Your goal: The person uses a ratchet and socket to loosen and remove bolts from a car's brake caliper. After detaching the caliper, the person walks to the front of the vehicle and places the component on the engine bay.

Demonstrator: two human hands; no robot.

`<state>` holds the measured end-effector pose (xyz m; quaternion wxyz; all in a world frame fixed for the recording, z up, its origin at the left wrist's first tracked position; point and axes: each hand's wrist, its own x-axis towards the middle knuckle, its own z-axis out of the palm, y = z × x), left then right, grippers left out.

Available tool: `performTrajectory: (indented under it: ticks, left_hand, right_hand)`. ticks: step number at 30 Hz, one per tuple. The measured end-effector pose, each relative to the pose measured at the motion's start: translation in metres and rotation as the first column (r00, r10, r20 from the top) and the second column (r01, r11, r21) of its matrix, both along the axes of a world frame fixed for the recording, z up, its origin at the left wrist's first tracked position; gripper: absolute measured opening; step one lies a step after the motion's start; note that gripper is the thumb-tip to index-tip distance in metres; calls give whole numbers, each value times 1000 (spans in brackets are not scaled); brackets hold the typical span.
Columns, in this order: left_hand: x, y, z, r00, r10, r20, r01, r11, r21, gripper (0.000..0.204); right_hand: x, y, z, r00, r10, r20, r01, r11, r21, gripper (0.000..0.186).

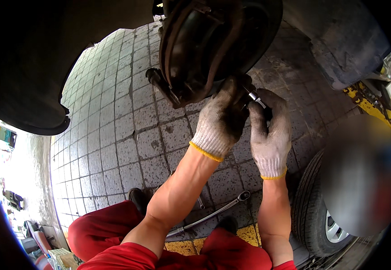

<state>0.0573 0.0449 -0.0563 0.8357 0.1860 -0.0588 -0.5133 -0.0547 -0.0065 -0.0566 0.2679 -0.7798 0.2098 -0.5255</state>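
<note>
My left hand (217, 122), in a soiled white knit glove with a yellow cuff, reaches up to the lower edge of a dark, rusty round brake assembly (193, 54). Its blackened fingers are curled at the part, and what they grip is hidden in shadow. Close beside it, my right hand (273, 135), gloved alike, is closed around a small tool with a shiny metal socket end (254, 96). The tool's tip points up and left toward my left fingers. A short dark arm (161, 85) juts from the assembly's lower left.
A long ratchet wrench (218, 211) lies on the tiled floor (128, 121) between my knees. A wheel with its tire (310, 207) rests at the right, partly behind a blurred patch. Dark fender panels (29, 90) hang at the left. A yellow metal frame (371, 108) stands far right.
</note>
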Motion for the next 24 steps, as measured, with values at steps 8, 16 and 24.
performTrajectory:
  ticks: [8,16,24]
  left_hand:
    - [10,-6,-9,993,-46,112,45,999,13,31]
    - [1,-5,-2,999,-15,33,14,999,33,33]
    - [0,-1,3,996,41,75,-43,999,19,26]
  right_hand:
    - [-4,1,4,997,75,31,-79,979,186,30]
    - [-4,0,-1,996,82,-24,-82,996,-17,37]
    - [-4,11,13,994,104,23,-105,913,394,30]
